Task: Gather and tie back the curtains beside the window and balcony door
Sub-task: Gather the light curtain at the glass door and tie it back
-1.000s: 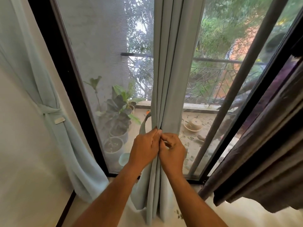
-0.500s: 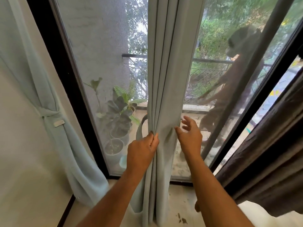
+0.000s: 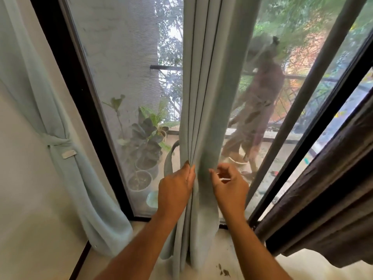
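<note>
The middle curtain (image 3: 203, 98) is hanging straight down in front of the balcony door (image 3: 129, 77), its pleats already drawn into 1 narrow column that is reaching the floor (image 3: 238, 257). The left hand (image 3: 175, 188) is clamping the gathered pleats, fingers curled round the left edge of the bundle. The right hand (image 3: 230, 184) is hovering just beside the bundle's right edge, fingers loosely curled and apart from the cloth, holding nothing that can be made out. A loop of matching fabric, likely the tie-back (image 3: 170, 158), is dangling just behind the left hand. The cloth is looking soft, thick and fairly heavy, so it is likely to fold easily yet slip out of a loose grip; the sensible place to take hold is around the whole bundle at the height the left hand is holding, where the pleats are stacked tight. At the far left, a sheer curtain (image 3: 60, 122) is already cinched against the wall (image 3: 22, 178) by its own band (image 3: 57, 141). A dark curtain (image 3: 323, 188) at the right is hanging untied.
</note>
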